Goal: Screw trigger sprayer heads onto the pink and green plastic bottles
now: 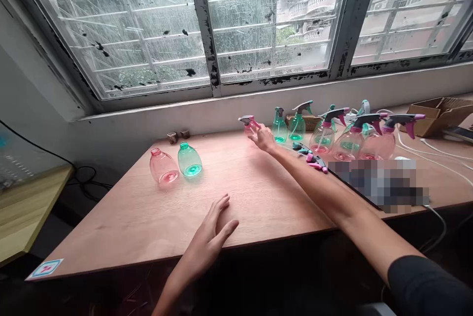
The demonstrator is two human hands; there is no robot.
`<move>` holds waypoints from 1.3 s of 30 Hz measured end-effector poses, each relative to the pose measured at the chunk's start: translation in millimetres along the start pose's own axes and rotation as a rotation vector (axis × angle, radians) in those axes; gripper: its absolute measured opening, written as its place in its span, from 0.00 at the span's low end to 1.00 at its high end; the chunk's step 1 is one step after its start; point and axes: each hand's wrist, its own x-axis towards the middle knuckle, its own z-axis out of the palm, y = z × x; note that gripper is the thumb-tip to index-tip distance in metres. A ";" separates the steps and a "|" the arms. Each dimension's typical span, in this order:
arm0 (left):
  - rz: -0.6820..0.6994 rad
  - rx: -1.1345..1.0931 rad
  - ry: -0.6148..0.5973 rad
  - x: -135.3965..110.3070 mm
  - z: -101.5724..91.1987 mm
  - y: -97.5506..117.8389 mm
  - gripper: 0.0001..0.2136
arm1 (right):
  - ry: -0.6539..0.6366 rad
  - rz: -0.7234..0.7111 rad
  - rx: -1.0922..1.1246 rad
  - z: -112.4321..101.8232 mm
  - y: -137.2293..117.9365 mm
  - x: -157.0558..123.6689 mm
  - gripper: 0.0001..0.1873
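My right hand (263, 138) reaches to the back of the table, its fingers closed around a pink spray bottle (247, 128) with a grey and pink trigger head. The hand hides much of that bottle. Near the front edge, my left hand (209, 234) is open over the wood, holding nothing. Two bottles without heads, one pink (161, 165) and one green (189, 159), stand side by side on the left. Just right of my right hand is a green spray bottle (280, 128), with another green one (296, 126) beside it.
Several more spray bottles (351, 141) crowd the right side. Loose trigger heads (314, 160) lie before them, near a blurred-out dark flat object (354, 190). Farther right are a cardboard box (436, 111) and white cables (417, 148). Two small brown pieces (172, 137) sit by the wall.
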 end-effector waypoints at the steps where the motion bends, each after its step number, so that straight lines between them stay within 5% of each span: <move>1: 0.002 -0.005 -0.001 -0.5 -0.3 1.2 0.24 | -0.010 0.011 -0.018 1.4 5.3 1.7 0.31; 10: -0.013 -0.081 -0.032 0.7 -7.3 -0.1 0.21 | -0.051 0.131 -0.188 1.9 23.4 5.3 0.29; 23: -0.022 -0.126 -0.095 6.3 -19.9 -7.0 0.20 | 0.006 0.326 -0.309 -20.4 49.5 -34.8 0.36; 31: -0.062 -0.040 -0.073 10.9 -17.7 -19.7 0.21 | -0.147 0.149 -0.302 -65.8 96.4 -58.5 0.38; 34: -0.082 0.043 0.028 28.4 -35.1 -18.8 0.22 | -0.174 0.065 -0.266 -82.7 121.1 -82.2 0.32; 39: 0.126 0.562 0.650 92.4 -97.2 -9.3 0.30 | -0.122 -0.023 -0.291 -100.0 136.4 -142.1 0.28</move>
